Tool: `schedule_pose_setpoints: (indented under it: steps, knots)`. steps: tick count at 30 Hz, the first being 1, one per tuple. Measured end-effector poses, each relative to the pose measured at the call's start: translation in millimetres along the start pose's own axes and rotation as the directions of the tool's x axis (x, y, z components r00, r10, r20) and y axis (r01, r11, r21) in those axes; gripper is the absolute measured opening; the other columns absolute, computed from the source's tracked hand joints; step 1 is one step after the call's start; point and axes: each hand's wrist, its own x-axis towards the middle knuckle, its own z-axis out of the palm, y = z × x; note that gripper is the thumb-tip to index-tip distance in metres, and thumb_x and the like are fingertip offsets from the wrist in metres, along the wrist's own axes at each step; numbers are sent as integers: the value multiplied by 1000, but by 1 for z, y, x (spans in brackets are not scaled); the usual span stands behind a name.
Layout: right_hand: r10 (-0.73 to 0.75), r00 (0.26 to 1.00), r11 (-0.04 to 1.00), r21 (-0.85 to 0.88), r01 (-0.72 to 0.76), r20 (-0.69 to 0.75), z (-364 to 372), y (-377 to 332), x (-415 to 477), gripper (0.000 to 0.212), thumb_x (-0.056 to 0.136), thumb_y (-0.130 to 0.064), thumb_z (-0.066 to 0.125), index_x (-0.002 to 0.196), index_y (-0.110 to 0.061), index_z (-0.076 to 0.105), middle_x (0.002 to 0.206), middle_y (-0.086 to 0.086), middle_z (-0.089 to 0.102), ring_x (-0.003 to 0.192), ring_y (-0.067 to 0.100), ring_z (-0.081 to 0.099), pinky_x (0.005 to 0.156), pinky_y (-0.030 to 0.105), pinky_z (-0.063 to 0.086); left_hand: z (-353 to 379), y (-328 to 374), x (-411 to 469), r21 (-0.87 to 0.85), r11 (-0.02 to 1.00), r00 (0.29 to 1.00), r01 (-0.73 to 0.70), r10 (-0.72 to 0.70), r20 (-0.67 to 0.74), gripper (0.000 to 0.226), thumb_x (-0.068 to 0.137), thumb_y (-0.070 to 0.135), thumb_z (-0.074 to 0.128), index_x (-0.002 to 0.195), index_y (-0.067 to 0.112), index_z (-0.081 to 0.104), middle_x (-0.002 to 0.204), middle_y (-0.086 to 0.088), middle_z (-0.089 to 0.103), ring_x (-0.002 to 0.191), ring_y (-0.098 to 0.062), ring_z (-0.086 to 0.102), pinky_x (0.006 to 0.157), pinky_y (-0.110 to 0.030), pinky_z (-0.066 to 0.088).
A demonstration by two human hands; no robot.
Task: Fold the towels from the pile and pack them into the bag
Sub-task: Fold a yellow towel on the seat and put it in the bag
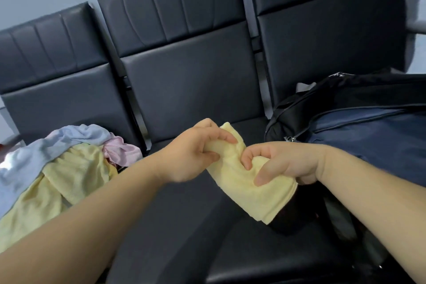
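A folded yellow towel (249, 189) hangs between both hands above the middle seat. My left hand (191, 154) grips its upper end, fingers curled round the cloth. My right hand (283, 163) pinches the towel's middle, thumb on top. On the left seat lies the pile of towels (57, 163), with blue, pink and yellow ones crumpled together. The bag (359, 127), dark blue and black, lies on the right seat with its zip near my right hand.
A row of three black padded seats (184, 90) runs across the view, backed by a pale wall. The middle seat cushion lies under my hands. A metal armrest (417, 26) shows at the far right.
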Motion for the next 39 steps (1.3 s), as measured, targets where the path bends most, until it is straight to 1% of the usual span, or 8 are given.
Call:
schedule_pose_setpoints:
  steps: [9,14,19,22,26,32,36,39]
  knots:
    - [-163,886,984,-141,112,-433,-64,-10,-65,21,69,-15,76,82,-28,67,93,-1,67,80,16,65,63,31,51,26,46,98,-281,960,997,-11,-9,-72,40,81,15,72,110,42,70,120,3,64,110,-20,64,95,-42,56]
    - [-154,672,987,-141,75,-724,-119,6,-98,37,86,-5,70,96,-40,69,113,4,63,95,31,68,63,41,57,84,53,146,-206,978,980,36,-75,-184,41,90,27,73,125,44,60,126,6,54,107,-8,61,91,-25,53]
    - [-66,491,996,-84,-15,-869,-158,41,-106,44,90,-11,68,115,-46,59,119,2,56,89,30,64,44,28,46,132,45,159,-184,958,975,220,-222,11,54,94,51,64,143,54,42,139,4,33,103,-5,57,74,-5,39]
    - [2,488,999,-15,-32,-873,-170,62,-97,45,91,-12,69,121,-44,58,120,0,55,99,28,64,54,31,50,140,41,164,-159,958,971,238,-233,51,62,92,53,66,145,57,35,147,0,22,118,-20,56,88,-13,43]
    - [69,461,997,42,-69,-885,-182,80,-94,44,90,-11,69,120,-41,58,120,2,56,99,27,63,59,31,50,141,36,167,-157,960,970,233,-218,108,78,87,44,75,148,56,29,145,4,15,97,-17,65,96,-29,55]
    - [10,431,992,-47,-120,-902,-190,94,-89,39,94,-15,62,121,-43,56,120,2,57,95,26,62,64,32,49,139,37,168,-301,894,943,332,-309,123,81,83,31,80,147,53,36,128,-4,41,84,-18,71,72,-23,61]
    - [57,514,984,-37,-171,-856,-188,94,-81,35,98,-22,52,125,-44,58,122,3,58,89,26,62,53,29,48,144,33,169,-448,840,952,306,-257,168,85,87,14,78,152,45,33,94,-3,66,86,-18,69,79,-34,62]
    - [55,522,985,-40,-169,-851,-187,93,-77,41,97,-18,54,129,-43,59,131,1,55,103,27,64,80,44,59,144,34,167,-457,853,967,253,-228,112,97,84,7,80,158,39,26,109,-3,70,82,-18,70,76,-34,61]
